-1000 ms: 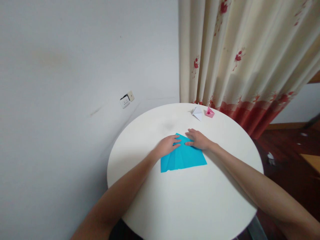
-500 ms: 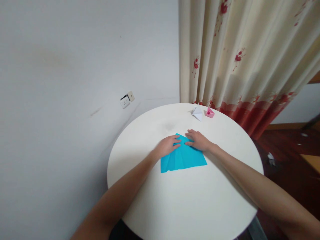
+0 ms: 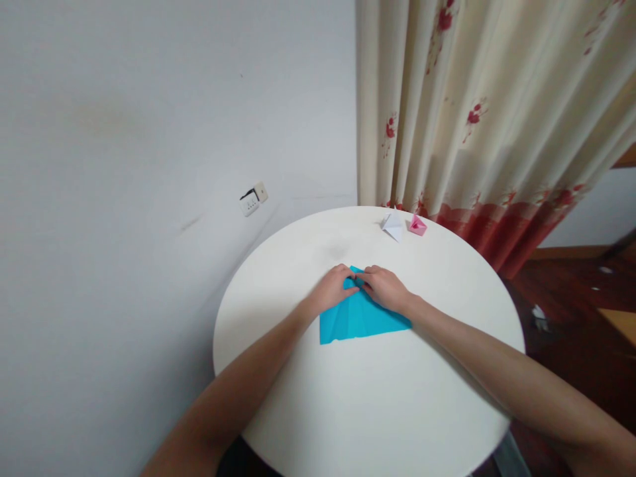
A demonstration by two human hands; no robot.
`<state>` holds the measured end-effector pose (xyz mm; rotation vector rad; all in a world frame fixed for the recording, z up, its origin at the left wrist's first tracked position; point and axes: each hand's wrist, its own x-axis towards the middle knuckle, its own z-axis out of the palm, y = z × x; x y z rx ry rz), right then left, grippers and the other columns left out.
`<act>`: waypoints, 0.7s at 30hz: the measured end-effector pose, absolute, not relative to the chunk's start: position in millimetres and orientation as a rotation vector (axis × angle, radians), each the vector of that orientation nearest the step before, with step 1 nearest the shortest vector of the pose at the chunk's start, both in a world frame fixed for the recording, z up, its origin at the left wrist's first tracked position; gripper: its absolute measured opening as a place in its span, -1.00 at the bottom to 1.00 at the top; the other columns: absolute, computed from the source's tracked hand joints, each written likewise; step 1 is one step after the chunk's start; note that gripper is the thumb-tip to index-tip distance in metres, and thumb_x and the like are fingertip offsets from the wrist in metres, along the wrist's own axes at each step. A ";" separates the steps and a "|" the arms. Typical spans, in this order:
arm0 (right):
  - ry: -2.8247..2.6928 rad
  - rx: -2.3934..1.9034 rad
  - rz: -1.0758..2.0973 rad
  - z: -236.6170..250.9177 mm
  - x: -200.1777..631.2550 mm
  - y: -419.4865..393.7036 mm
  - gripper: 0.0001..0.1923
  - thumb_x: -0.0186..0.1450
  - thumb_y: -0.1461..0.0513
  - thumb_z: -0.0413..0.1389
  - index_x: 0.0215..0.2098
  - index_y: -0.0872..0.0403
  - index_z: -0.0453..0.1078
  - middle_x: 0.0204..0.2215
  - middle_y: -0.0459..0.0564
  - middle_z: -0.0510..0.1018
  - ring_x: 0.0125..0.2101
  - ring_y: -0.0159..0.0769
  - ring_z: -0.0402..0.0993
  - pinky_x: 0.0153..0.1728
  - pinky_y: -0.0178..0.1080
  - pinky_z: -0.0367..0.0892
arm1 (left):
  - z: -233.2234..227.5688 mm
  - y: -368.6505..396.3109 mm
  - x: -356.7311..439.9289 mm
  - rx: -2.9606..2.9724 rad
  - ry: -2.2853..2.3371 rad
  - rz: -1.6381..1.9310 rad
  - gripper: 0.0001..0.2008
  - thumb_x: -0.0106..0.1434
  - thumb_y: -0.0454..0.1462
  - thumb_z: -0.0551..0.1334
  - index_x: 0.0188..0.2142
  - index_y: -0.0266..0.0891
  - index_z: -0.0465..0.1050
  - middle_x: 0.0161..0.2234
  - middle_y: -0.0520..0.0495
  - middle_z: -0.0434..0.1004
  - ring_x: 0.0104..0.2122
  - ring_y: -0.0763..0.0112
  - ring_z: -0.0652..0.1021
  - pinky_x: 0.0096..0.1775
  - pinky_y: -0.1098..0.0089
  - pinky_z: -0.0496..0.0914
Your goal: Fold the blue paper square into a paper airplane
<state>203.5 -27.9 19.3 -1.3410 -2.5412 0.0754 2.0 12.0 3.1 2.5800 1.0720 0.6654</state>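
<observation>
A round white table (image 3: 377,411) carries everything here, its top bare across the near half. A folded blue paper sheet (image 3: 365,319) lies flat near the middle of the table, with creases fanning out from its far tip, and the person's left hand (image 3: 334,289) and right hand (image 3: 385,289) press down on that tip. At the far edge of the table, well apart from the blue sheet, a small white folded paper figure (image 3: 393,224) sits just beside a small pink folded paper figure (image 3: 417,225).

Around the blue paper (image 3: 365,318), bare surface (image 3: 377,404) is left on every side; only a white fold (image 3: 393,225) and pink fold (image 3: 417,225) (far edge) are met.
</observation>
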 end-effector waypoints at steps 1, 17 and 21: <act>-2.535 -1.329 0.107 18.5 204.3 -27.9 -0.75 0.44 0.30 0.05 0.01 0.10 0.50 -0.19 0.08 0.58 -0.11 -0.18 0.48 -0.11 -0.25 0.28 | 2.3 12.7 2.2 2.558 1.091 0.683 -0.84 0.23 -0.23 0.37 -0.19 -0.18 0.55 -0.16 -0.09 0.54 -0.09 0.19 0.53 0.04 0.21 0.41; -2.599 -1.150 0.283 17.9 208.1 -27.5 -0.62 0.34 0.39 0.03 0.00 0.01 0.58 -0.13 0.04 0.57 -0.12 -0.21 0.52 -0.10 -0.28 0.31 | 5.8 24.4 -15.4 2.563 1.108 0.578 -0.65 0.46 -0.14 0.08 0.09 -0.15 0.51 0.12 -0.15 0.53 0.14 0.17 0.46 0.22 0.11 0.27; -2.603 -1.139 0.286 16.7 208.2 -26.5 -0.61 0.33 0.39 0.03 0.01 0.01 0.58 -0.13 0.05 0.57 -0.13 -0.22 0.52 -0.11 -0.28 0.31 | -1.5 26.2 -20.2 2.650 1.273 0.296 -0.55 0.49 -0.08 -0.02 0.28 -0.03 0.33 0.38 -0.06 0.21 0.34 0.10 0.22 0.30 -0.01 0.11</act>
